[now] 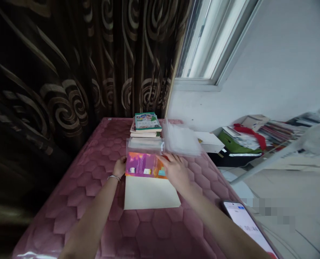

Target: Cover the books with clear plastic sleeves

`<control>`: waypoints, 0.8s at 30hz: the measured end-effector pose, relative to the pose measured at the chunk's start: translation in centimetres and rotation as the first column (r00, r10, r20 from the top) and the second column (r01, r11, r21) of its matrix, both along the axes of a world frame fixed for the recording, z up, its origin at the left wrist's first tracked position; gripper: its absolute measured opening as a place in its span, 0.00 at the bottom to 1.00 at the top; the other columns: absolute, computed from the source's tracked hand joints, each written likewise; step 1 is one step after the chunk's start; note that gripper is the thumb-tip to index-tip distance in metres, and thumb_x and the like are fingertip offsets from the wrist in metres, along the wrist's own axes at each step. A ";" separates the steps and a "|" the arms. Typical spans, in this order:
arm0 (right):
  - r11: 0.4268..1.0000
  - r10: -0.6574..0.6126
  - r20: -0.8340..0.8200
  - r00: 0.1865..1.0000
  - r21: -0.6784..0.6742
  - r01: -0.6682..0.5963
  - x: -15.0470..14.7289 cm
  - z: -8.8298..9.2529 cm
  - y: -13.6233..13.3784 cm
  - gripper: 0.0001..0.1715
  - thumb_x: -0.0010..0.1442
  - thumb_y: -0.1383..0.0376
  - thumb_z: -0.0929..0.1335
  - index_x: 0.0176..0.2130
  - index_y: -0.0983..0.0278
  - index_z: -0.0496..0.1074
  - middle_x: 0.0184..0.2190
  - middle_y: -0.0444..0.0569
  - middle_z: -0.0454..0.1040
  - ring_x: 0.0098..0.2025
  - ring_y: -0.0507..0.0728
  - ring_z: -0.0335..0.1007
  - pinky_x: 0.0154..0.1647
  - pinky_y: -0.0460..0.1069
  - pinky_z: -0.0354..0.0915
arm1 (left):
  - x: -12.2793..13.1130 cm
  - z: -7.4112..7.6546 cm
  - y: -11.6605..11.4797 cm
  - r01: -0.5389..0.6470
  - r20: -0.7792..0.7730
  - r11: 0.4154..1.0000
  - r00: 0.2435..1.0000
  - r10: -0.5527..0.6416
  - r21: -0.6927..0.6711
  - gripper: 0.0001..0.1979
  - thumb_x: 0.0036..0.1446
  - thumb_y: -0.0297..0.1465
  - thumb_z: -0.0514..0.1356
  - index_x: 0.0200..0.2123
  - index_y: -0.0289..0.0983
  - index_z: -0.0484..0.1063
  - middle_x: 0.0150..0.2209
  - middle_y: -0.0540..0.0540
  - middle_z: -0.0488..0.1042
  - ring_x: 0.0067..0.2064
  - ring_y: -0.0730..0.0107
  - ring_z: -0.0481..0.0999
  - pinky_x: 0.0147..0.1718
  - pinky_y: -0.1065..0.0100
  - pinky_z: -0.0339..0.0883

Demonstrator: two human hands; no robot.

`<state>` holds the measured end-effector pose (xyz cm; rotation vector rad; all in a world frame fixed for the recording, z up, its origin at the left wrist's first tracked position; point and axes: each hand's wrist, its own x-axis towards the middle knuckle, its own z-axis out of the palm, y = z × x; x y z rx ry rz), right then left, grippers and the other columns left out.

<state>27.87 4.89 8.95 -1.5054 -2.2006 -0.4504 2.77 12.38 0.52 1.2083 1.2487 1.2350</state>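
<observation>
Pink book (pixel 145 167) lies open on the quilted bed (pixel 160 230), long axis left to right, straight ahead between both hands. Left hand (pixel 119 167) grips its left edge; right hand (pixel 176 171) rests flat and unclenched on the right edge, fingertips at a clear plastic sleeve (pixel 181 142).

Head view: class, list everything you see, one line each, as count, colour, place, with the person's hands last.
mattress: one, pink, under the books.
book: one, pink-orange, between the hands.
sheet: one, cream, just nearer than the book.
stack: one, green on top, beyond the book.
plastic: count unclear, clear, blurred, by the stack.
phone: one, lit screen, lower right.
curtain: one, brown swirls, left.
window: one, white frame, top right.
box: one, white, right of the stack.
clutter: one heap, mixed colours, far right.
bracelet: one, silver, left wrist.
left hand: at the book's left edge.
right hand: flat on the book's right edge.
</observation>
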 end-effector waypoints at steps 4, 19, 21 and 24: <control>0.989 0.146 0.075 0.986 -0.044 -0.143 -2.0 -0.3 0.2 0.28 0.61 0.72 0.62 0.58 0.53 0.67 0.58 0.50 0.67 0.57 0.62 0.59 0.59 0.59 0.52 | -0.1 0.3 -0.3 0.022 0.049 1.000 0.999 -0.022 -0.004 0.14 0.34 0.32 0.69 0.28 0.34 0.75 0.24 0.48 0.78 0.28 0.66 0.76 0.27 0.69 0.67; 0.934 0.265 0.054 0.963 -0.264 -0.242 -4.0 -3.9 -2.1 0.47 0.59 0.44 0.63 0.62 0.76 0.59 0.62 0.68 0.58 0.64 0.70 0.51 0.63 0.64 0.50 | -0.5 2.4 -0.9 0.191 0.187 0.981 0.966 -0.180 -0.043 0.17 0.38 0.39 0.68 0.31 0.36 0.73 0.36 0.44 0.80 0.38 0.60 0.79 0.41 0.62 0.68; 0.915 0.327 0.042 0.944 -0.262 -0.305 -4.1 -3.8 -2.2 0.50 0.57 0.43 0.64 0.64 0.74 0.55 0.64 0.67 0.54 0.65 0.70 0.49 0.62 0.64 0.51 | -0.2 2.8 -1.0 0.186 0.222 0.981 0.960 -0.172 -0.045 0.18 0.38 0.40 0.68 0.31 0.36 0.71 0.34 0.44 0.80 0.37 0.59 0.79 0.41 0.61 0.69; 0.910 0.358 0.061 0.932 -0.246 -0.334 -4.3 -3.7 -2.5 0.45 0.57 0.44 0.66 0.65 0.60 0.54 0.67 0.59 0.49 0.66 0.74 0.45 0.61 0.69 0.51 | 0.3 3.0 -1.0 0.099 0.253 0.995 0.964 -0.088 -0.033 0.18 0.40 0.42 0.67 0.29 0.37 0.68 0.31 0.49 0.78 0.36 0.62 0.78 0.39 0.64 0.68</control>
